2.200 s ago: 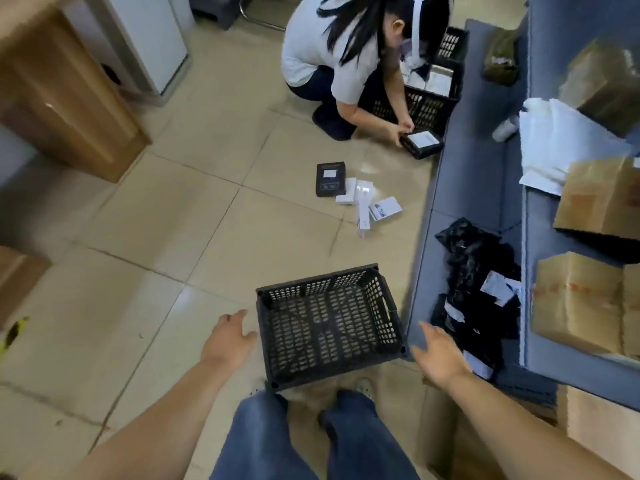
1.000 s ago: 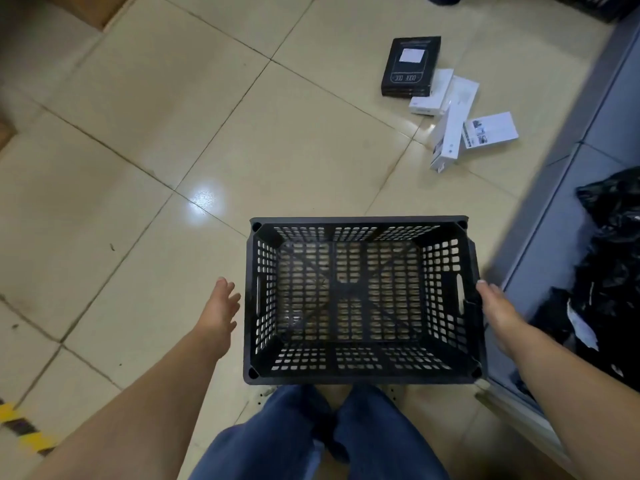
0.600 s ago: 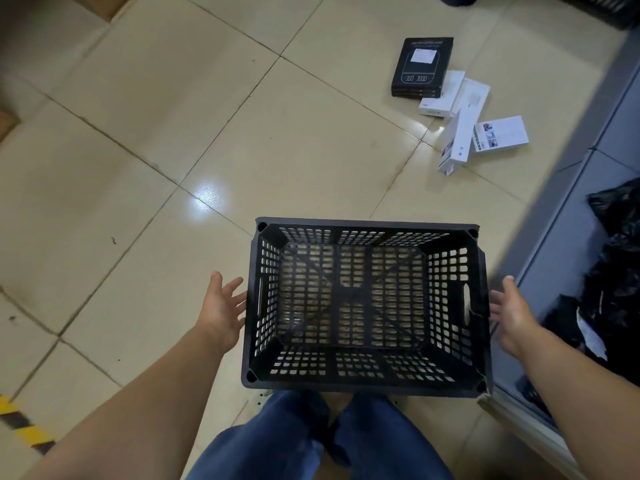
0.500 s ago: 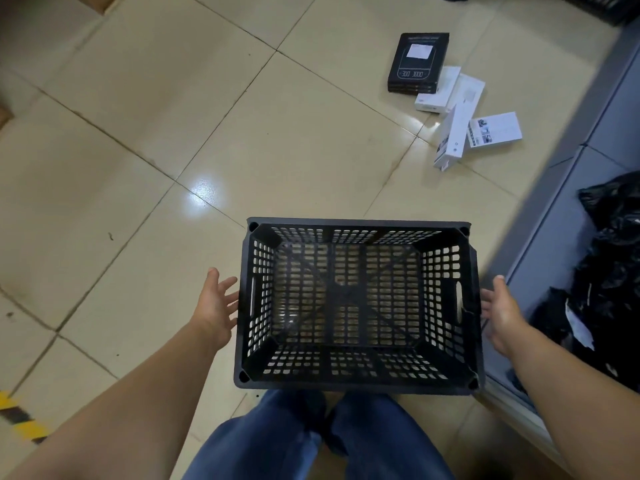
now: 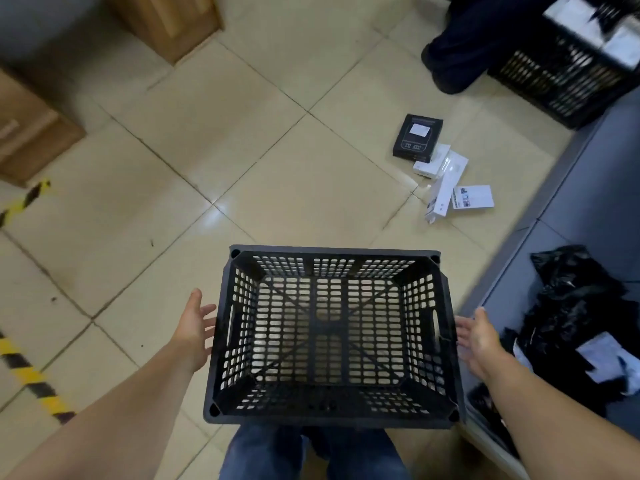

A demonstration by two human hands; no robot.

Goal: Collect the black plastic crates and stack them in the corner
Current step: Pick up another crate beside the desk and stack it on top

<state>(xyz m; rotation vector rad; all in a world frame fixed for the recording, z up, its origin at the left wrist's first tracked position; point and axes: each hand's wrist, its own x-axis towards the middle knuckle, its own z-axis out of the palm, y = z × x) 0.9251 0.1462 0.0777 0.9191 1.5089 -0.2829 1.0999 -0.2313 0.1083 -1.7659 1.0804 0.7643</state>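
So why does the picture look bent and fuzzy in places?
Head view: the wide-angle lens bows the floor tile lines; the crate and both hands are sharp enough, the far crate and corners smear; a ceiling light glares off one floor tile.

Two black plastic crates are showing: one empty crate (image 5: 330, 336) at lower centre and a second crate (image 5: 568, 69), holding white packets, at the upper right. Two hands are flanking the near crate, the left hand (image 5: 195, 329) and the right hand (image 5: 479, 341). One black box (image 5: 417, 138) and three white boxes (image 5: 450, 183) are lying on the floor right of centre. Two wooden cabinets (image 5: 166, 19) are sitting at the upper left.
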